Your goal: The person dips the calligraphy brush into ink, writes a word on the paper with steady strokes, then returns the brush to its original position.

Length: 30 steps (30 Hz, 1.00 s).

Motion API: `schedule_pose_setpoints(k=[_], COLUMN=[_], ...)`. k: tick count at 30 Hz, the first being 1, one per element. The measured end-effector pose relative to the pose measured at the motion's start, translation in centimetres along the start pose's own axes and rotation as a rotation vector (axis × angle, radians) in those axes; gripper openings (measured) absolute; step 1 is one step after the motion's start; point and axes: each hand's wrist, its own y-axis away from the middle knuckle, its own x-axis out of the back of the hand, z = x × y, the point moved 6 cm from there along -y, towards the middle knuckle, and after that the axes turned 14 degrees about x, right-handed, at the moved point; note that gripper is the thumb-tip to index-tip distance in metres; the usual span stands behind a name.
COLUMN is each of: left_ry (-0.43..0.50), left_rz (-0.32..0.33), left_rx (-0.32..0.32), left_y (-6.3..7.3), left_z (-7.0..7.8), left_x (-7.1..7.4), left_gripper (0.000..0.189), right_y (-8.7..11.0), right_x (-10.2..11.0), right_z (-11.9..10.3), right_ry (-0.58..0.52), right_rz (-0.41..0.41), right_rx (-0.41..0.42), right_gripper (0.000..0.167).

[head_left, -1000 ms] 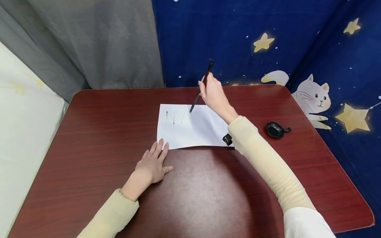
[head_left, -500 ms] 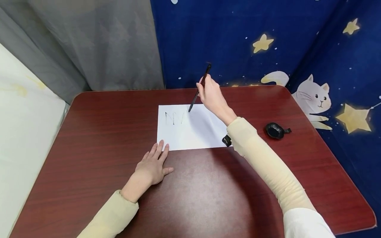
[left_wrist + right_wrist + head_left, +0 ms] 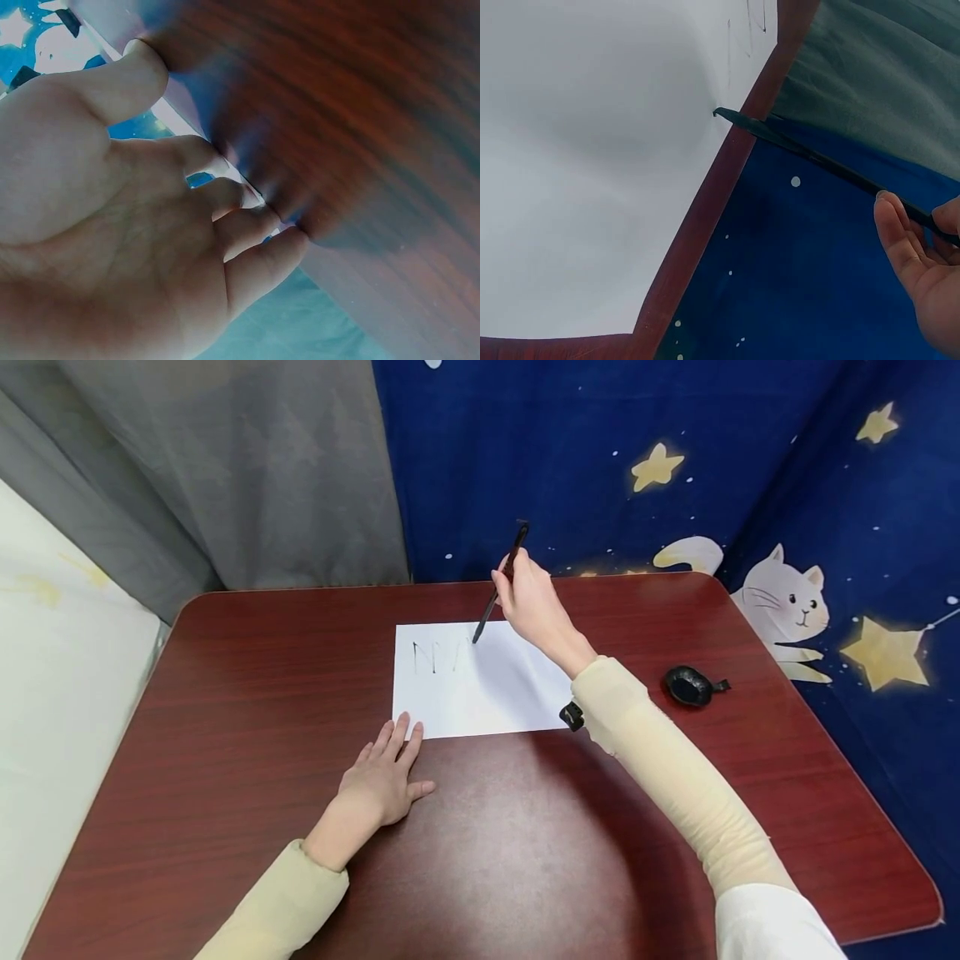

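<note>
In the head view my right hand [image 3: 534, 602] pinches a dark writing brush [image 3: 489, 612], held at a slant with its tip down on the white paper [image 3: 487, 693]. The right wrist view shows the bent dark tip of the brush [image 3: 742, 122] at the sheet, beside thin black strokes [image 3: 748, 26]. Those strokes form an N and a fainter slanted mark at the upper left of the paper. My left hand [image 3: 378, 781] lies spread on the table, its fingertips over the sheet's lower left corner. In the left wrist view the palm [image 3: 127, 217] shows, fingertips down on the wood.
A small black pan-shaped dish [image 3: 690, 686] with a short handle stands right of the paper on the reddish-brown table [image 3: 247, 710]. A black wrist camera [image 3: 572, 716] shows under my right sleeve. Grey [image 3: 300, 477] and blue starry curtains [image 3: 525, 443] hang behind the table.
The paper's lower edge, bowed a second ago, now lies straighter. The brush and my right hand have shifted slightly down and left in the head view. My left hand stays on the corner.
</note>
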Motion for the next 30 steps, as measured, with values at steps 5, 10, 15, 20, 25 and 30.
schedule_pose_setpoints(k=[5,10,15,20,25,30], left_ry=[0.000,-0.003,0.001,-0.004,0.001,0.014], left_rz=[-0.006,0.000,-0.004,-0.007,-0.003,-0.003], left_rx=[0.003,0.000,-0.001,0.002,0.000,-0.005], left_y=[0.00,-0.02,-0.02,-0.07,-0.09,-0.02], left_z=[-0.03,-0.03,-0.02,0.00,-0.05,0.03], left_x=[-0.04,0.08,0.13,0.14,0.18,0.25], left_gripper=[0.080,0.080,0.080,0.080,0.080,0.079], right_y=[-0.03,-0.07,0.01,0.16,0.26,0.25], right_x=[-0.01,0.14,0.21,0.20,0.17,0.19], right_z=[-0.26,-0.54,-0.68,-0.76,-0.92,-1.04], right_ry=[0.014,0.046,0.051,0.028,-0.001,-0.011], right_rz=[-0.013,-0.021,-0.040,-0.061,-0.083,-0.106], right_rx=[0.016,0.030,0.011,-0.011,-0.036,-0.047], right_gripper=[0.019,0.019,0.020,0.020,0.019,0.019])
